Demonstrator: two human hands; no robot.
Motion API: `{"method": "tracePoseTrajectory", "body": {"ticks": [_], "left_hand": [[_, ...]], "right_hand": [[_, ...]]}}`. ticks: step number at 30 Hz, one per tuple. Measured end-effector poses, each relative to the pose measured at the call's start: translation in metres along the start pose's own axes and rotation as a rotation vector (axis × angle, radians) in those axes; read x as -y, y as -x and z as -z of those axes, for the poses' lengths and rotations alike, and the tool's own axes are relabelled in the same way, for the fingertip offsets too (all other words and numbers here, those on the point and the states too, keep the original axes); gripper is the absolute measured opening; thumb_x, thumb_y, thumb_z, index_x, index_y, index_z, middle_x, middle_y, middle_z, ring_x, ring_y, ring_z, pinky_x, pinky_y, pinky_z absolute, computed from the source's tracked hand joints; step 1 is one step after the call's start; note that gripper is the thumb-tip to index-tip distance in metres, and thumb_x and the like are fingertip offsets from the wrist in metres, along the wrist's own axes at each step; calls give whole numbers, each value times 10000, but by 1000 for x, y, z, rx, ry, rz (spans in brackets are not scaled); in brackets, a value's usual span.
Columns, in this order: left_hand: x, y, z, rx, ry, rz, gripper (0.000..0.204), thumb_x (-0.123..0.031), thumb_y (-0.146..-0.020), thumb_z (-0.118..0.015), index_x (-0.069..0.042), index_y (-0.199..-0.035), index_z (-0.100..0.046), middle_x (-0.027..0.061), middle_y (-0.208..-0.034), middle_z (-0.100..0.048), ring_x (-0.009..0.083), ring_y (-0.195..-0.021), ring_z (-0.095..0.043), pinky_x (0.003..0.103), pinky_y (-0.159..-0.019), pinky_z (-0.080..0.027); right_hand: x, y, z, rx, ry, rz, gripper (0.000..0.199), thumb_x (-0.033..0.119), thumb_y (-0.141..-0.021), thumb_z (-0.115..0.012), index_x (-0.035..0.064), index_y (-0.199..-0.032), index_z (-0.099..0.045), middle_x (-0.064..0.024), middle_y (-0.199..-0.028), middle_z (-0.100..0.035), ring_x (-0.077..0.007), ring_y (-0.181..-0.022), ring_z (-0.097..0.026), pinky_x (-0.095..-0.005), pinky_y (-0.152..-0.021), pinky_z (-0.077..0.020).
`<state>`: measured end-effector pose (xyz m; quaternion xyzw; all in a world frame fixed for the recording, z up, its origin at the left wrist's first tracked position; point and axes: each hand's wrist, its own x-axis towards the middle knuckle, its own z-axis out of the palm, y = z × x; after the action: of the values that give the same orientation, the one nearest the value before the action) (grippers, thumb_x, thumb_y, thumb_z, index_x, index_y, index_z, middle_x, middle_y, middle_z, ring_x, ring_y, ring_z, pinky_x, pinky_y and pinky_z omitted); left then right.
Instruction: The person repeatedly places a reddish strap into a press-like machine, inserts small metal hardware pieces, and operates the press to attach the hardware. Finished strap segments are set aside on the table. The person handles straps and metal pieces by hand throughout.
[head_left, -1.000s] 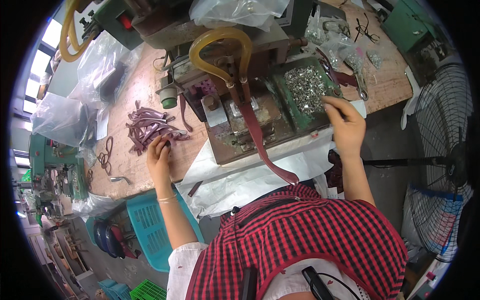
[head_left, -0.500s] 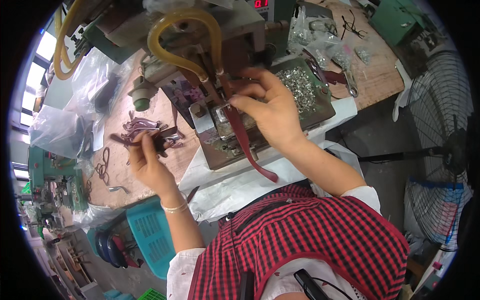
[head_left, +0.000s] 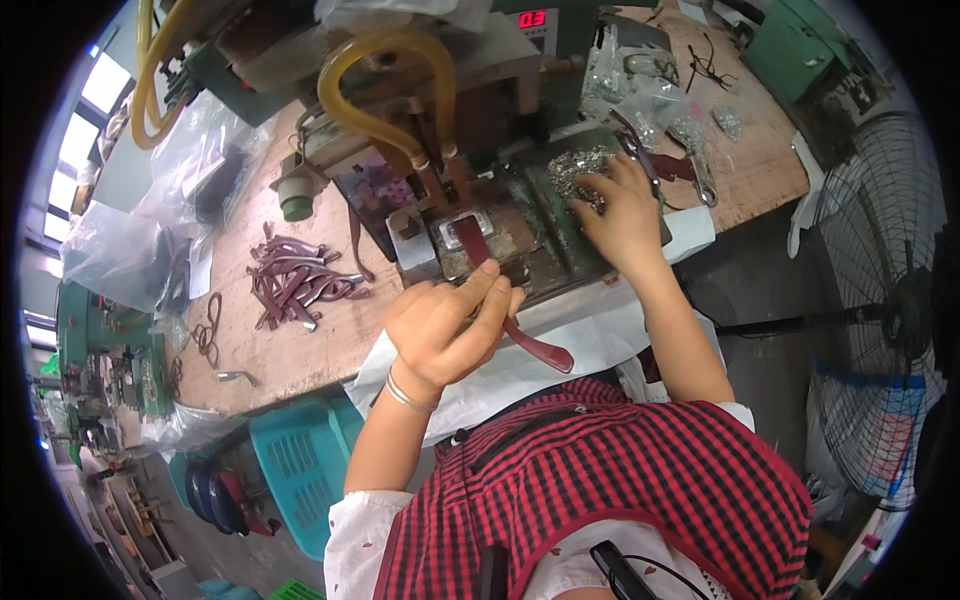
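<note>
While the head view looks down over a wooden bench, the left hand (head_left: 445, 325) sits at centre frame, fingers curled and pinching a dark red leather strap (head_left: 520, 330). The strap runs from the press bed (head_left: 480, 240), just above the hand, down to a rounded end over white sheeting (head_left: 600, 345) at the bench edge. The right hand (head_left: 622, 210), right of centre and higher, rests palm down with fingers spread on a heap of small silver metal fittings (head_left: 575, 168) in a dark tray; cannot tell whether it grips any.

Packages: clear plastic bags (head_left: 665, 105) of small metal parts lie upper right on the bench, beside red-handled pliers (head_left: 665, 165). Larger crumpled clear bags (head_left: 130, 240) sit at the left edge. A small red digital display (head_left: 531, 19) shows at top centre on the machine.

A loose pile of maroon straps (head_left: 298, 280) lies left of centre, well apart from both hands. A yellow hose (head_left: 385, 85) loops over the machine, upper centre. A turquoise crate (head_left: 300, 470) stands lower left, and a fan (head_left: 880, 320) at the right edge.
</note>
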<state>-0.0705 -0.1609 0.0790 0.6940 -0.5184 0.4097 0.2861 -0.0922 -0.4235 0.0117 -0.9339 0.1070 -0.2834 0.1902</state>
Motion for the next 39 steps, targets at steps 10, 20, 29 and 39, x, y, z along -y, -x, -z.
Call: {"method": "tracePoseTrajectory", "body": {"ticks": [10,20,29,39], "left_hand": [[-8,3,-1,-29,53,95,263,-83,-724,-878,-79,-948,-741,95,-966,-764,155,-580,-621,272,-463,-432],[91,40,58,-72,-241,855,123,-16,-911,-696,-24,-1024,-743,99,-1003,-679,210,-823,-662,301,-740,-541],[210,139,-44,652,-540,1272,442,-240,-762,-759,74,-1057,-663,249,-997,-713,431,-954,-710,468,-859,-569],[129,143,74,-128,667,1464,303,-49,-1002,-582,7,-1299,-607,119,-856,-730,140,-625,-676,234,-458,-435]], "right_hand": [[-14,5,-12,-129,-85,8,157,124,-871,-719,50,-992,-787,-157,-1155,-736,-344,-1169,-653,-418,-1020,-498],[-3,16,26,-92,-447,-153,177,50,-874,-697,43,-1030,-779,-125,-977,-749,-274,-921,-695,-358,-841,-519],[17,4,-6,-112,-572,-239,160,68,-885,-707,40,-1031,-766,-130,-1024,-751,-284,-956,-700,-356,-860,-529],[-31,63,46,-268,-406,-260,159,13,-890,-707,4,-1040,-759,-103,-995,-748,-208,-937,-690,-310,-862,-523]]}}
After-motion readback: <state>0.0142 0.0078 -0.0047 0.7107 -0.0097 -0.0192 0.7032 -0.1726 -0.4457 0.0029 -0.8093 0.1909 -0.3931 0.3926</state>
